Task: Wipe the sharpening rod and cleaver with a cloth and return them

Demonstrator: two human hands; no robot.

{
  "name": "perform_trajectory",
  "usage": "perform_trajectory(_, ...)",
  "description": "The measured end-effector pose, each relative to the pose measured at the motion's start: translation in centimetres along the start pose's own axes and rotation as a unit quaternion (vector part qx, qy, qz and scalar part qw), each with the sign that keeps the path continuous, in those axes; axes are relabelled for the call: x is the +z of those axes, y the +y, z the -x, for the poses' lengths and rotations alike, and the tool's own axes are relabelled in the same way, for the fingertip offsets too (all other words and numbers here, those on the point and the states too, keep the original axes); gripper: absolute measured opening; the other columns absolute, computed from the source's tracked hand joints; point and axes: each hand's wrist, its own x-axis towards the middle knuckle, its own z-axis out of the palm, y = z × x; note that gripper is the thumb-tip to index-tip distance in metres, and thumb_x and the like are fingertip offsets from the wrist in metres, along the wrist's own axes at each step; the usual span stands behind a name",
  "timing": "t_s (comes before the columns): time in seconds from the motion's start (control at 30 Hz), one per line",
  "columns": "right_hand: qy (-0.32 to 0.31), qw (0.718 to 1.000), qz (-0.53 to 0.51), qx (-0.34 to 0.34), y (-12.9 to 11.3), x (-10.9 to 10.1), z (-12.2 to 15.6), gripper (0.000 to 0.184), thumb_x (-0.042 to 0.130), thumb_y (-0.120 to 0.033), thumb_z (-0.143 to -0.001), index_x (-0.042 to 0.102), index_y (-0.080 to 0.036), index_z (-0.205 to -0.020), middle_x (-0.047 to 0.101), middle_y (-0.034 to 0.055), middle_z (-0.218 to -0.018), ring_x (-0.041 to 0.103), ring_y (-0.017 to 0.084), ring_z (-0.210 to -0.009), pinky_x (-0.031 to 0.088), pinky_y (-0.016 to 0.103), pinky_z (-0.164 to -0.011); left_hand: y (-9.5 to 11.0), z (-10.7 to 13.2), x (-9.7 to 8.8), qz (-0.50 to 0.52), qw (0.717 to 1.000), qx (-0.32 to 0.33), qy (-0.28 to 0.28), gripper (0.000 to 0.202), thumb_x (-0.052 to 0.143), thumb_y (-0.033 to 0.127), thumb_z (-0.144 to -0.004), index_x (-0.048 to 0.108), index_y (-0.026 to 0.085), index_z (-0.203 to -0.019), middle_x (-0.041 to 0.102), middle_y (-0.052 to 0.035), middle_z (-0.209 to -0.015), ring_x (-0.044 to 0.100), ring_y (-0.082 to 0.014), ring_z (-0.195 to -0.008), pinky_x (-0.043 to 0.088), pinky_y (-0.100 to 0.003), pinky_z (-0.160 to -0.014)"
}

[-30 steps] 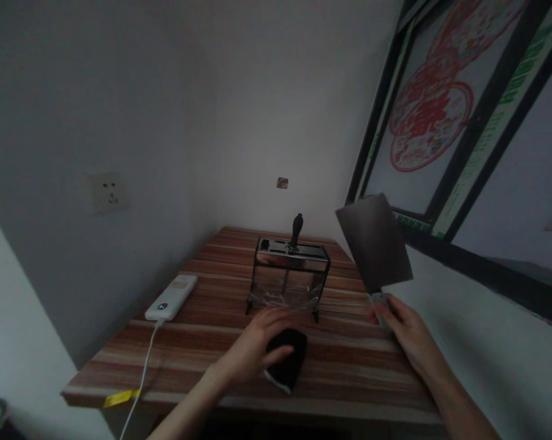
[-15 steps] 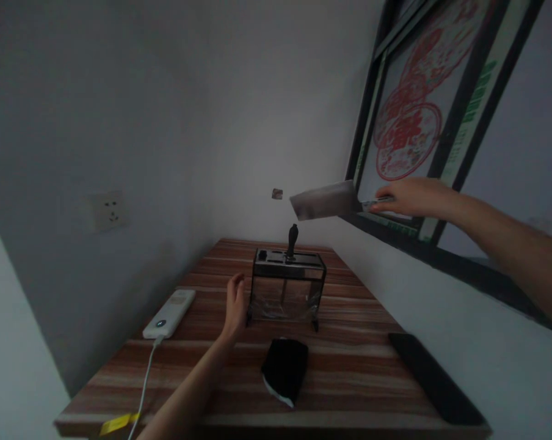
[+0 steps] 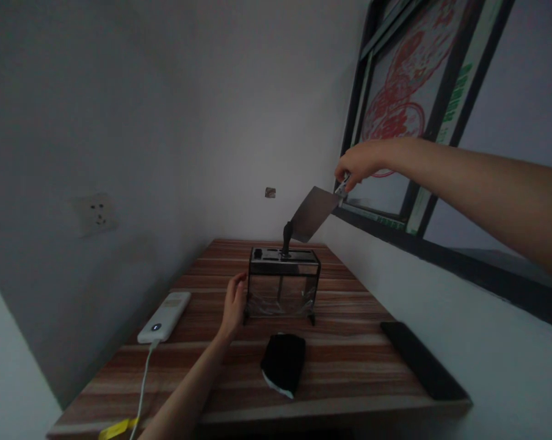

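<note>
My right hand (image 3: pixel 361 162) is closed around the handle of a cleaver (image 3: pixel 314 214). Its broad blade slants down to the left, the lower edge close to a black-handled knife (image 3: pixel 287 237) that stands upright in a knife holder (image 3: pixel 285 269). The holder has a dark frame, slots on top and clear sides. My left hand (image 3: pixel 234 304) is at the holder's left side, fingers extended and slightly bent, the fingertips at the frame; whether they press on it I cannot tell.
On the striped wooden table (image 3: pixel 349 366) lie a black cloth-like piece (image 3: pixel 284 365) in front of the holder, a white power bank (image 3: pixel 164 318) with a cable at left, and a dark flat slab (image 3: pixel 422 359) at right. A window frame (image 3: pixel 381 229) runs along the right wall.
The cleaver has moved left and tilted, its blade now angled down toward the knife holder. My left hand has stayed beside the holder, and the view has shifted slightly.
</note>
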Motion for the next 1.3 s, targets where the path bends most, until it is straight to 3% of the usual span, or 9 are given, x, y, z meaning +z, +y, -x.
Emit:
perform_trajectory(0.07,0.012,0.998,-0.010,0.060,-1.2,-0.6,-0.5,0.050,0.049,-0.044,-0.081,0.064,-0.001,-0.058,0.069,0.0083,-0.104,0.063,0.017,-0.100,0.043,0.020,-0.074,0.1,0.1,0.0,0.000,1.000,0.002,-0.006,0.032,0.039,0.042,-0.090,0.053,0.019,-0.108,0.058,-0.0075,-0.114,0.053,-0.0206,-0.111,0.039,-0.034,-0.098)
perform_trajectory(0.17,0.047,0.992,0.014,0.115,-3.1,-1.6,-0.6,0.074,0.011,-0.040,-0.079,0.055,0.013,-0.053,0.061,0.0165,-0.113,0.059,0.014,-0.102,0.038,0.016,-0.070,0.1,0.2,0.0,0.001,1.000,0.004,-0.011,0.033,0.039,0.042,-0.090,0.053,0.018,-0.108,0.058,-0.0082,-0.114,0.052,-0.0211,-0.111,0.038,-0.034,-0.098)
perform_trajectory(0.23,0.026,0.993,0.040,0.112,-3.9,-2.0,-0.6,0.078,0.002,-0.039,-0.076,0.053,0.015,-0.053,0.061,0.0167,-0.109,0.059,0.015,-0.100,0.037,0.017,-0.067,0.0,0.1,0.0,0.003,1.000,0.006,-0.013,0.033,0.039,0.042,-0.090,0.053,0.018,-0.108,0.057,-0.0081,-0.114,0.051,-0.0212,-0.111,0.037,-0.035,-0.099)
perform_trajectory(0.27,-0.004,0.993,0.053,0.102,-4.1,-2.1,-0.6,0.076,0.009,-0.041,-0.080,0.057,0.013,-0.055,0.064,0.0151,-0.106,0.060,0.017,-0.100,0.038,0.019,-0.068,-0.2,0.1,0.0,0.004,1.000,0.006,-0.015,0.033,0.039,0.042,-0.090,0.053,0.018,-0.108,0.057,-0.0079,-0.114,0.051,-0.0212,-0.111,0.037,-0.035,-0.099)
perform_trajectory(0.33,-0.076,0.991,0.083,0.075,-4.3,-2.2,-0.7,0.058,0.038,-0.043,-0.084,0.066,0.004,-0.063,0.069,0.0109,-0.101,0.062,0.022,-0.100,0.043,0.024,-0.073,-0.6,0.0,0.1,0.006,1.000,0.008,-0.015,0.033,0.040,0.043,-0.090,0.053,0.019,-0.109,0.057,-0.0073,-0.114,0.051,-0.0211,-0.111,0.036,-0.035,-0.099)
perform_trajectory(0.47,-0.142,0.979,0.144,0.013,-4.7,-2.1,-0.6,0.029,0.069,-0.036,-0.073,0.072,-0.009,-0.083,0.070,0.0078,-0.102,0.062,0.025,-0.100,0.045,0.034,-0.081,-1.5,-0.2,0.2,0.011,1.000,0.010,-0.016,0.035,0.041,0.044,-0.089,0.052,0.020,-0.111,0.057,-0.0068,-0.114,0.051,-0.0209,-0.111,0.036,-0.035,-0.099)
perform_trajectory(0.83,-0.144,0.981,0.130,-0.007,-5.5,-0.8,-1.3,0.036,0.056,-0.044,-0.082,0.070,-0.012,-0.076,0.072,0.0029,-0.092,0.065,0.015,-0.087,0.046,0.030,-0.075,-1.5,-0.3,0.2,0.017,0.999,0.007,-0.027,0.034,0.042,0.043,-0.089,0.051,0.020,-0.113,0.056,-0.0068,-0.116,0.052,-0.0204,-0.110,0.038,-0.035,-0.098)
perform_trajectory(1.17,-0.095,0.993,0.074,0.016,-5.2,1.1,-3.3,0.034,0.060,-0.042,-0.080,0.069,-0.012,-0.065,0.071,-0.0012,-0.072,0.067,0.017,-0.081,0.048,0.034,-0.076,-1.3,-0.2,0.2,0.020,0.999,0.007,-0.027,0.033,0.042,0.042,-0.089,0.051,0.020,-0.113,0.056,-0.0070,-0.116,0.051,-0.0207,-0.112,0.037,-0.036,-0.098)
perform_trajectory(1.3,-0.133,0.984,0.120,0.000,-5.8,2.1,-4.1,0.036,0.058,-0.044,-0.080,0.070,-0.012,-0.068,0.071,-0.0006,-0.075,0.067,0.018,-0.085,0.048,0.036,-0.079,-1.2,-0.1,0.2,0.017,1.000,0.008,-0.024,0.032,0.042,0.040,-0.089,0.052,0.020,-0.112,0.057,-0.0070,-0.116,0.051,-0.0208,-0.111,0.037,-0.037,-0.099)
